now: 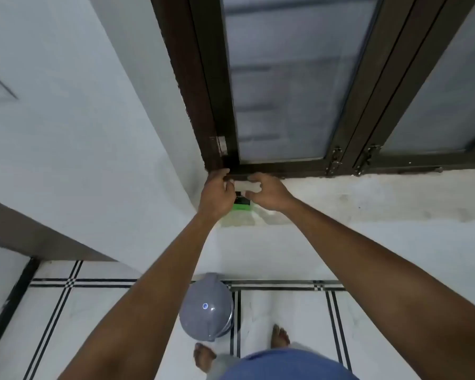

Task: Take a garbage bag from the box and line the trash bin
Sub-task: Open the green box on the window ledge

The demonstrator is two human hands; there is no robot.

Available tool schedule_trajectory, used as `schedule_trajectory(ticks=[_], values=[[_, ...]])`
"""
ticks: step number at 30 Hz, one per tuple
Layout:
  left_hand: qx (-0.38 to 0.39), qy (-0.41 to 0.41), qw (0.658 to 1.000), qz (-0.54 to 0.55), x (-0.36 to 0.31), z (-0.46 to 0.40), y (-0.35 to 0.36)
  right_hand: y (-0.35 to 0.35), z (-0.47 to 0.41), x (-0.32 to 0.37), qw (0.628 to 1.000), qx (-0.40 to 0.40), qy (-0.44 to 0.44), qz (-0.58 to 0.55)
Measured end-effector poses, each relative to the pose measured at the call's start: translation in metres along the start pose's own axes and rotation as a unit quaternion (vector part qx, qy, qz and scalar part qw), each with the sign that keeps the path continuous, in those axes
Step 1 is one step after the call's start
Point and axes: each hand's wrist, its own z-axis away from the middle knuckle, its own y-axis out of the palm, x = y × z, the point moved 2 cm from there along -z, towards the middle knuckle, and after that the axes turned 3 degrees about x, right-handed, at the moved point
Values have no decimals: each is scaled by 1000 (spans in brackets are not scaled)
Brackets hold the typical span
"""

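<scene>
Both hands reach up to the window ledge. My left hand [217, 194] and my right hand [269, 194] pinch the two ends of a small white rolled garbage bag [243, 185] between them. Just below the roll sits the garbage bag box [242, 205], green and black, on the ledge and partly hidden by my fingers. A grey trash bin [207, 307] with its domed lid shut stands on the floor below, between my forearms.
A dark-framed window [280, 86] with frosted panes stands behind the ledge [368, 196]. White walls meet in a corner at left. The floor is white tile with black lines [66, 283]. My bare feet stand close behind the bin.
</scene>
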Motion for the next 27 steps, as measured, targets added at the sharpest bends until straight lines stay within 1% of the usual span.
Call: schedule_trajectory(ticks=[3,4,6,8,10,13,16,18,21,23,25,26,27], values=[[40,-67,997,1,16,-7,10,16,-10,-9,997,46,3,65],[51,-82,995,-2,20,-5,13,24,-9,-12,995,48,6,92],[59,-97,994,3,28,-6,18,35,-11,-21,994,23,1,105],[62,-88,994,-2,33,-5,20,40,-11,-24,996,-2,-9,92],[61,-73,995,-13,37,-4,23,42,-9,-26,996,-7,-10,89],[37,-39,997,-57,39,-3,24,40,-4,-37,996,-15,10,91],[23,-48,995,-86,33,-12,21,29,4,-52,997,-36,28,64],[40,-85,995,-39,27,-19,19,24,8,-64,997,-54,46,16],[96,-105,985,101,22,-28,17,21,15,-74,996,-68,61,-22],[103,-88,980,146,19,-32,16,23,17,-81,996,-67,58,-2],[89,-82,979,165,13,-34,16,24,18,-86,994,-59,58,67],[86,-84,978,170,11,-35,17,24,18,-85,994,-51,51,87],[86,-81,979,167,8,-36,17,24,18,-80,995,-44,37,82]])
